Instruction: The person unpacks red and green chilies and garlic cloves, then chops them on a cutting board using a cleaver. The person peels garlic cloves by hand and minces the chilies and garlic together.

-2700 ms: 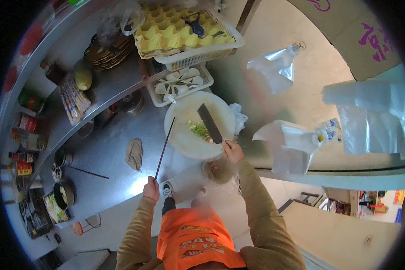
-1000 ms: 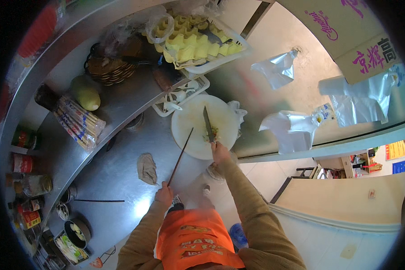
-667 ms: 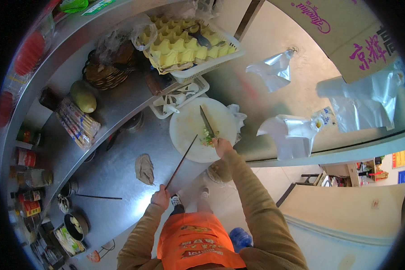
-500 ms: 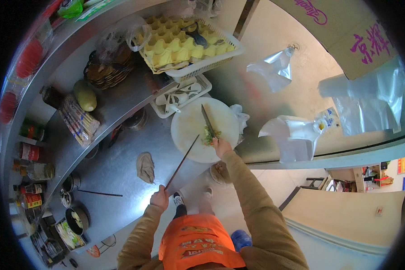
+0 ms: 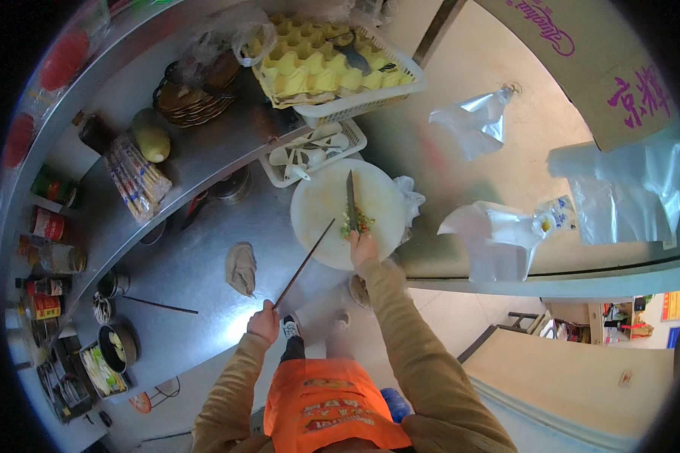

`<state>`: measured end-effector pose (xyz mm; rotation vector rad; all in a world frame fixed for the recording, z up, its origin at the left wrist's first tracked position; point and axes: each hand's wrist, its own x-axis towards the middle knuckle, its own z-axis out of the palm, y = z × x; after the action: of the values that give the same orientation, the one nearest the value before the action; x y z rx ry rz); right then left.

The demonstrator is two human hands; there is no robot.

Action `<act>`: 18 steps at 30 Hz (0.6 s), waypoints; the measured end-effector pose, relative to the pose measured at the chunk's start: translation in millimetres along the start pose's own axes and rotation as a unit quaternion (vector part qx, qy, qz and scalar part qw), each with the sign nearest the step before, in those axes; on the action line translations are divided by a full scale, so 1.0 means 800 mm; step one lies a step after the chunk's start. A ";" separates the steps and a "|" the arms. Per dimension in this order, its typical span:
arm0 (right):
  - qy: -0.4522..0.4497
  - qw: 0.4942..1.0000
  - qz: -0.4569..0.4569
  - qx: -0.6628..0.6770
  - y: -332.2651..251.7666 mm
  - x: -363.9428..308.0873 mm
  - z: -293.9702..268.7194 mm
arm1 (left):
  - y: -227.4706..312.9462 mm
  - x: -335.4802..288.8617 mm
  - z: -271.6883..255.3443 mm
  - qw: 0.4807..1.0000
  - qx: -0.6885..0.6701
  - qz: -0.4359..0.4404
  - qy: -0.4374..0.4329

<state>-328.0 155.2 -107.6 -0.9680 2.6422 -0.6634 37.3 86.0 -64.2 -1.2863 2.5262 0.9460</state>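
My right hand (image 5: 363, 248) is closed round the handle of a knife (image 5: 350, 198), whose blade points away over a round white cutting board (image 5: 313, 215). Small chopped green and red pieces (image 5: 365, 222) lie on the board on both sides of the blade. In my closed left hand (image 5: 264, 322) is a long, thin dark chopstick (image 5: 304, 263), slanting up to the right. Its far tip is over the board, left of the chopped pieces; whether it touches the board I cannot tell. A second dark stick (image 5: 160, 305) lies on the steel counter to the left.
A beige cloth (image 5: 240, 269) rests on the steel counter (image 5: 196, 264). Behind the board stand a white basket of utensils (image 5: 278, 180) and yellow egg trays (image 5: 302, 64). A dark pot (image 5: 118, 348) and jars line the left. Plastic bags (image 5: 499, 226) hang at right.
The knife blade has swung from slanting left to nearly straight away from me. More red and green pieces show to its right. My left hand still holds the chopstick; the whole view has shifted slightly.
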 end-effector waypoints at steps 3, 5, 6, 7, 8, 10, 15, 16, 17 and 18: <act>-0.072 0.984 0.099 0.127 -0.006 0.002 0.004 | 0.004 0.007 -0.003 1.000 0.003 -0.007 0.007; -0.139 0.945 0.184 0.231 -0.013 0.001 -0.002 | 0.003 0.016 -0.008 1.000 -0.002 0.002 0.006; -0.139 0.925 0.217 0.280 -0.018 -0.003 -0.005 | 0.002 0.014 -0.007 1.000 0.001 -0.008 -0.006; -0.099 0.960 0.166 0.204 -0.024 -0.007 -0.006 | 0.003 0.014 -0.007 1.000 0.000 -0.004 0.001; -0.017 0.988 0.094 0.123 -0.030 -0.009 -0.007 | 0.002 0.020 -0.010 1.000 -0.003 -0.003 -0.004; -0.004 0.991 0.089 0.103 -0.038 -0.011 -0.008 | 0.000 0.022 -0.013 0.999 0.013 -0.020 -0.037; -0.124 0.915 0.239 0.299 -0.039 0.002 0.003 | -0.002 0.029 -0.019 0.998 0.017 -0.011 -0.052; -0.109 0.939 0.203 0.254 -0.040 0.002 0.006 | -0.002 0.031 -0.020 0.998 0.009 -0.011 -0.055; -0.066 0.964 0.165 0.200 -0.043 0.000 0.009 | -0.003 0.032 -0.022 0.998 0.011 -0.013 -0.056; -0.060 0.964 0.169 0.197 -0.046 -0.001 0.009 | -0.004 0.031 -0.023 0.998 0.012 -0.015 -0.063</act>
<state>-304.4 128.9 -95.7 -0.4190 2.3540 -0.9578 26.9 56.8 -60.8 -1.2136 2.4091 0.9548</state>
